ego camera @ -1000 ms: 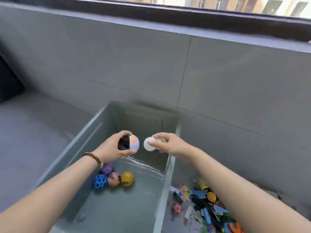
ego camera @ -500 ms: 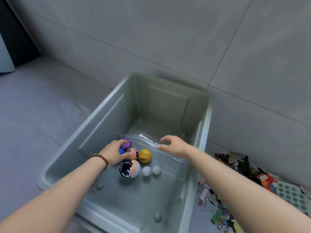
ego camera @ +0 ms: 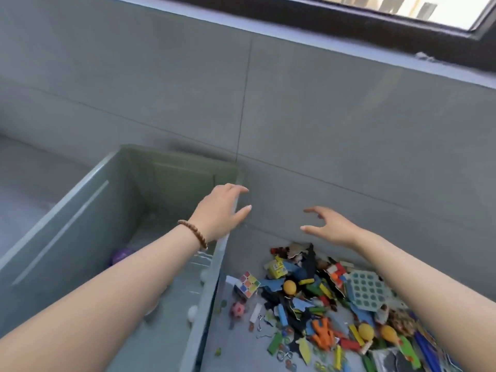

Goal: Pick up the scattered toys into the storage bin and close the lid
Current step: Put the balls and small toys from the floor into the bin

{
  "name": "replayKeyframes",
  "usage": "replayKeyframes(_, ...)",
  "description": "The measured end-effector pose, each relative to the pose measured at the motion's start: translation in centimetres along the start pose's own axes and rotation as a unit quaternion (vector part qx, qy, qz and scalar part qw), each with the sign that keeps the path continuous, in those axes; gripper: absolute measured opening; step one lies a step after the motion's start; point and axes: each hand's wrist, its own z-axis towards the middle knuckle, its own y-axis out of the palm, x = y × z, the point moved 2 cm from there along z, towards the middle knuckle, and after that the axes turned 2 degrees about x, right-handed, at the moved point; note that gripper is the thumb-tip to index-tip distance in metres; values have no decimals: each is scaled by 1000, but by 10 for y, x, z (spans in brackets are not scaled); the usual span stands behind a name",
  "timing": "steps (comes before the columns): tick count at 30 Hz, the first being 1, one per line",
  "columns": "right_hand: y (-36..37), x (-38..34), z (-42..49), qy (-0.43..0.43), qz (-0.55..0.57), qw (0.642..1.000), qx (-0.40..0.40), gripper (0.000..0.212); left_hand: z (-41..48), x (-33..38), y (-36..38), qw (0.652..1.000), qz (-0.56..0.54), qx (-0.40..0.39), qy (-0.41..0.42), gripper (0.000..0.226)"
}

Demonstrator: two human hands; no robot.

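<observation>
1. Toys (ego camera: pixel 319 307): heap on floor, just R of bin's R wall. Prob. light, stiff plastic bits that slip loose, so scoop w/ both hands. Pinch cube (ego camera: pixel 248 284) by its sides.
2. Bin (ego camera: pixel 80 251): open, ball (ego camera: pixel 121 255) inside; no lid in view.
3. L hand (ego camera: pixel 220 210): over bin's R rim, fingers loose, empty.
4. R hand (ego camera: pixel 332 226): above heap's far edge, spread, empty.

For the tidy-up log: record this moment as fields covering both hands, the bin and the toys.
left hand: open, empty, over the bin's right rim
right hand: open, empty, above the toy heap
grey-green plastic storage bin: lidless; purple ball and small white ball inside
toy heap: on the floor right of the bin; includes multicoloured puzzle cube, small yellow ball
lid: not in view
</observation>
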Motion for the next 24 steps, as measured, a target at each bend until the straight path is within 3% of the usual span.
replayKeyframes(4,27,61,-8,33,30,999,-31,59,21,35,72,994,28,-101,17,53)
replayKeyframes(11,102,131,14,48,78,992,-87,53,13,-2,205,946,80,-288,-127,71)
replayKeyframes(19,188,172,48,104,194,966,-132,54,-7,-56,274,915,24,-331,-230,84)
replayKeyframes(24,221,173,65,123,204,966,-96,49,-11,-65,287,921,4,-316,-229,68)
